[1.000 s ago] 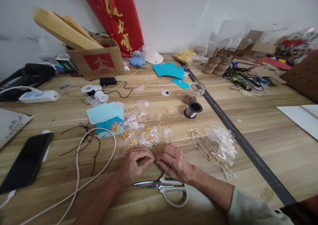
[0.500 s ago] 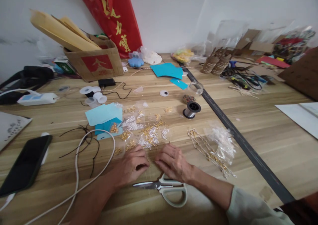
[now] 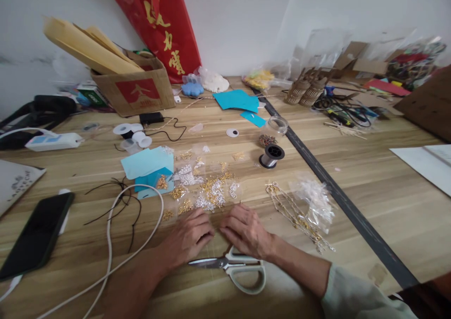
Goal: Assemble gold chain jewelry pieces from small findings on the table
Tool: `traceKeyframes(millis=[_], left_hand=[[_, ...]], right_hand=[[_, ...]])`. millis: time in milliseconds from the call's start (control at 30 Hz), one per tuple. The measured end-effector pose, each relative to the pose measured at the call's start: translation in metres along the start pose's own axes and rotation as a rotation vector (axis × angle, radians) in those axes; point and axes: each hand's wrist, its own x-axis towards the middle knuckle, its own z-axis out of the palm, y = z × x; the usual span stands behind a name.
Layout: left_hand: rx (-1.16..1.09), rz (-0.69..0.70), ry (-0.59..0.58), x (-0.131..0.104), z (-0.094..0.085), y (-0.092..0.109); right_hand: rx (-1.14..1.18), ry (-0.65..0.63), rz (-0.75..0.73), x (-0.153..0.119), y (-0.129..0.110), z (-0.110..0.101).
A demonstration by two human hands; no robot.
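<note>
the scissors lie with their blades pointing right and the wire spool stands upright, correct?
The direction is wrong: the head view shows the scissors lying with their blades pointing left. The wire spool does stand upright.

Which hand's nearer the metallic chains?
Right. The right hand is left of the metallic chains, with a gap between; the left hand is farther left.

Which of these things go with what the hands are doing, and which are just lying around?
Probably in use, close to the hands:
small gold and silver pieces, just beyond both
scissors, on the table by the right hand
gold-and-silver chains, perhaps

Probably just lying around, farther off:
phone
power strip
cardboard box
red bag
</note>
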Motion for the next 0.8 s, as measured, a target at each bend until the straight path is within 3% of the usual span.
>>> traceKeyframes(millis=[333, 633, 800], left_hand=[[-0.179, -0.075, 0.12, 0.0, -0.004, 0.0], [-0.242, -0.304, 0.171, 0.0, -0.011, 0.004], [-0.347, -0.361, 0.201, 0.001, -0.012, 0.004]], right_hand=[[-0.024, 0.019, -0.007, 0.001, 0.0, 0.0], [-0.027, 0.01, -0.009, -0.001, 0.001, 0.001], [-0.028, 0.009, -0.007, 0.0, 0.001, 0.001]])
